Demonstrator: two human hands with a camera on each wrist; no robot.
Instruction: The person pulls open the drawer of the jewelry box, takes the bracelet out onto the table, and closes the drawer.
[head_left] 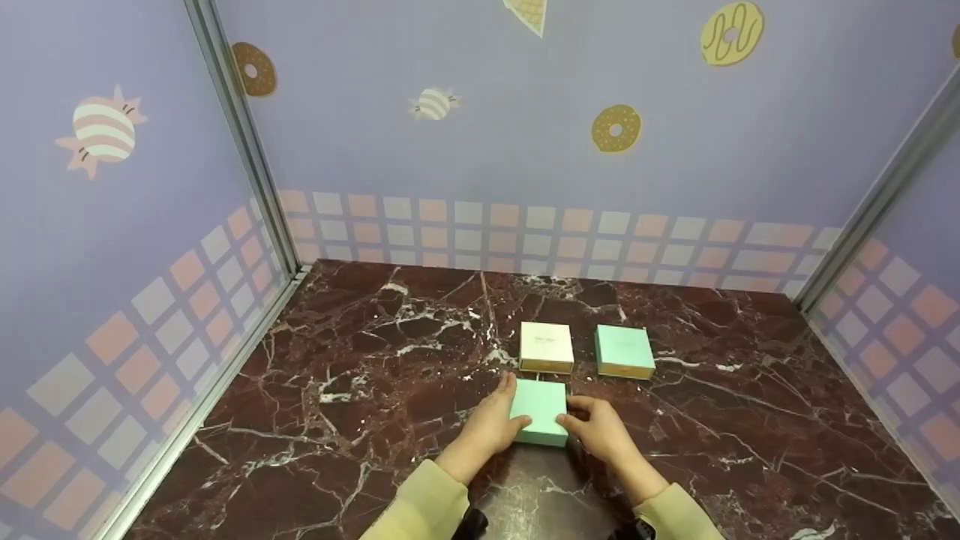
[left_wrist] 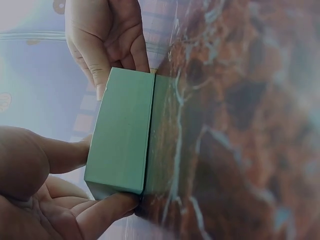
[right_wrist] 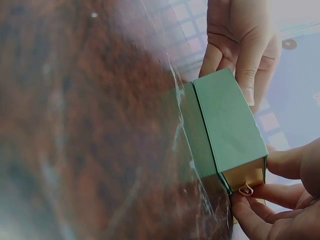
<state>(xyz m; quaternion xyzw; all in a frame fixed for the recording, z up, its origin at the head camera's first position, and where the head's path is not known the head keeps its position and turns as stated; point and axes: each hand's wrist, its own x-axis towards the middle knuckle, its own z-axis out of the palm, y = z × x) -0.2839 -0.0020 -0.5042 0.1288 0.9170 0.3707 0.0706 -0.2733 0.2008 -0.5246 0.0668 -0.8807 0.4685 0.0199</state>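
A mint-green drawer-style gift box [head_left: 539, 403] lies flat on the marble-patterned table before me. My left hand [head_left: 491, 421] holds its left side, with the thumb at the near top edge and the fingers along the side. At the right side my right hand [head_left: 600, 430] grips the box, thumb on the top edge and fingers lower down. In the right wrist view, a gold end [right_wrist: 243, 175] with a small ribbon loop [right_wrist: 246, 190] shows there, and the fingertips touch the end beside the loop. The drawer looks closed.
Just behind the held box sits a cream box [head_left: 546, 346] with a gold front edge. To its right is another mint-green box [head_left: 625, 350], also gold-edged. Patterned lilac panels [head_left: 480, 150] wall in the table [head_left: 360, 420] at the back and both sides.
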